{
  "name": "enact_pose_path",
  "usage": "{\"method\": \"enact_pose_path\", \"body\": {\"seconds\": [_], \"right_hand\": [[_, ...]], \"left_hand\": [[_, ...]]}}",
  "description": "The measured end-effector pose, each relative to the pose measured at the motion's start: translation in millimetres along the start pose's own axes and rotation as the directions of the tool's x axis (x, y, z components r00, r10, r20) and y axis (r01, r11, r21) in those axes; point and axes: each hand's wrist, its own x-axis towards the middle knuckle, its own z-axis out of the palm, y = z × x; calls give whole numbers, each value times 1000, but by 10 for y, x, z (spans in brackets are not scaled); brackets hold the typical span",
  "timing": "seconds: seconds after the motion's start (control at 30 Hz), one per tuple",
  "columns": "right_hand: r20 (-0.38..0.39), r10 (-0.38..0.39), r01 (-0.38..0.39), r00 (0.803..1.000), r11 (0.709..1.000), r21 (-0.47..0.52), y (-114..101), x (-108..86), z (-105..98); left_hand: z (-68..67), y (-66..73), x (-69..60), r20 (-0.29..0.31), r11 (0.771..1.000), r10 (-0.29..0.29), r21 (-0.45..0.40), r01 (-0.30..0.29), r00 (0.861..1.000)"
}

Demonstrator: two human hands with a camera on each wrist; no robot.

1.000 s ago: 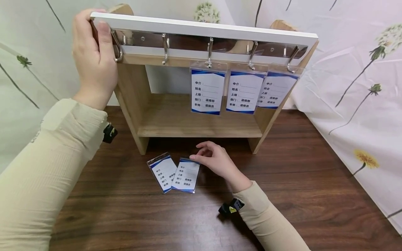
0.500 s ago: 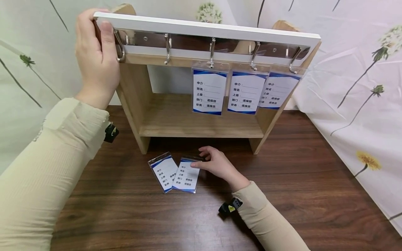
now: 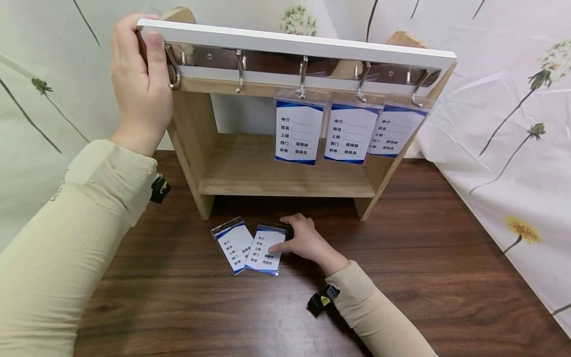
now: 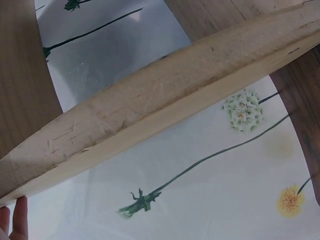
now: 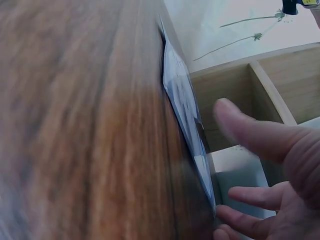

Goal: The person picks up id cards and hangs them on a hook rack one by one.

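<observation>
My left hand (image 3: 140,84) grips the left end of a wooden rack (image 3: 285,186), its thumb on the front of the white top board (image 3: 294,37). In the left wrist view only the tips of that hand (image 4: 17,220) show, at the rack's edge. Two clear badge holders with white and blue cards lie on the table, the right badge (image 3: 263,260) overlapping the left badge (image 3: 232,243). My right hand (image 3: 305,242) is at the right badge, thumb over its face and fingers by its upper right edge. In the right wrist view, the thumb (image 5: 250,130) stands apart from the badge (image 5: 182,95).
Metal hooks (image 3: 303,77) line the board. Three badges hang on the right-hand hooks: one on the middle hook (image 3: 298,131), one beside it (image 3: 350,133), one at the far right (image 3: 396,130). A flowered white cloth (image 3: 499,124) stands behind the brown table (image 3: 214,317).
My right hand has come down around the right badge, its thumb sliding from the top edge toward the middle of the card. The left hand keeps its hold on the rack.
</observation>
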Motion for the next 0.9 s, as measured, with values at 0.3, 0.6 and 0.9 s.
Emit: {"method": "enact_pose_path", "body": {"seconds": [0.3,0.6,0.9], "right_hand": [[-21,1,-4,1000,994,-109,-15,-2,105],[12,44,-42,999,988,-148,-63,47,91],[14,68,-65,998,991,-116,-70,61,67]], "left_hand": [[1,-18,-16,-4,1000,-16,-5,16,1000],[3,-15,-11,-10,1000,-6,0,6,1000],[7,-17,-5,1,1000,11,6,-11,1000]]}}
